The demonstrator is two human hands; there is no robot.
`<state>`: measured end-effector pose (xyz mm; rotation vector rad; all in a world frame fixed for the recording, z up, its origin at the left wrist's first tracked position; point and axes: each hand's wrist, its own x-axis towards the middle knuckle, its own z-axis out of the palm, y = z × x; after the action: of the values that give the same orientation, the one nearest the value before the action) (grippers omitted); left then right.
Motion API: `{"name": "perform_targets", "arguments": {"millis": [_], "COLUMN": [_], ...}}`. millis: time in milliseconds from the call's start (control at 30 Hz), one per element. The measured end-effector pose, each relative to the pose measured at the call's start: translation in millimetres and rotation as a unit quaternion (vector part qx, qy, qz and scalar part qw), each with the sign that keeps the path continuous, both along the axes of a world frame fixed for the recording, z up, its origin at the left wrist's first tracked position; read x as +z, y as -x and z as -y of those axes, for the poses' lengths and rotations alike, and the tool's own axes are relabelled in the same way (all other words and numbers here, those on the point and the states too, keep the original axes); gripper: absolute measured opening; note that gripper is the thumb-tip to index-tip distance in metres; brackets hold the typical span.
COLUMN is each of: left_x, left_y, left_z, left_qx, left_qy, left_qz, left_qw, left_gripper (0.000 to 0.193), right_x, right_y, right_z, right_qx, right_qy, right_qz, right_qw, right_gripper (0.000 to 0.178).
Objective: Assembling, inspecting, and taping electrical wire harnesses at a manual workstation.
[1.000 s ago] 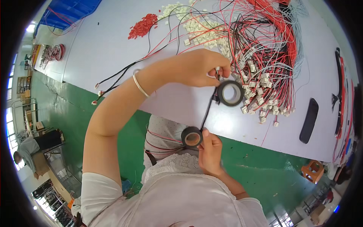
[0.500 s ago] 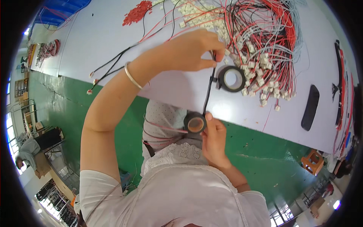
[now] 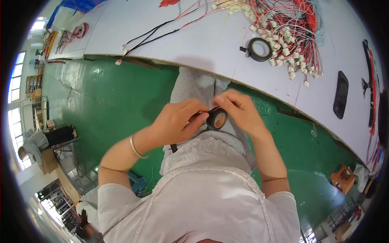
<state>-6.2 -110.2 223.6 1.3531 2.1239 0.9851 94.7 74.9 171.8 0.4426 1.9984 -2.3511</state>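
Drawn back from the counter [image 3: 219, 44], the left hand [image 3: 175, 121] now meets the right hand [image 3: 242, 112] above the lap [image 3: 187, 88]. Left thumb and fingers pinch narrowly on dark wires [image 3: 210, 110] beside a black tape roll [image 3: 211, 120], held between the hands; right fingers curl, their grip unclear. Another tape roll [image 3: 252, 52] lies near white connectors [image 3: 286, 52].

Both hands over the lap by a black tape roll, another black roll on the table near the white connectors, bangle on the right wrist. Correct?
Wrong side: the head view shows the bangle on the left wrist. The rest holds: left hand and right hand over the lap by a black tape roll, another black roll on the table near the white connectors.
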Motion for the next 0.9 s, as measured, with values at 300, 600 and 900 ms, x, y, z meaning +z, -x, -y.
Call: {"name": "perform_targets", "arguments": {"millis": [300, 600, 900], "left_x": [-58.4, -82.7, -80.5], "left_y": [-69.2, -88.3, -98.4], "left_z": [35.8, 35.8, 28.8], "left_qx": [0.267, 0.273, 0.258], "left_qy": [-0.046, -0.07, -0.047], "left_qz": [0.123, 0.206, 0.164], "left_qw": [0.955, 0.937, 0.951], "left_gripper": [0.008, 0.013, 0.012], "right_x": [-21.1, -47.6, -37.8], "right_y": [-42.7, -70.4, -73.5], "right_z": [70.6, 82.5, 77.0], "right_qx": [-0.081, -0.134, -0.115], "right_qy": [-0.383, -0.096, -0.364], "right_qz": [-0.119, -0.031, 0.023], "right_qw": [0.912, 0.986, 0.924], "right_gripper": [0.042, 0.031, 0.007]}}
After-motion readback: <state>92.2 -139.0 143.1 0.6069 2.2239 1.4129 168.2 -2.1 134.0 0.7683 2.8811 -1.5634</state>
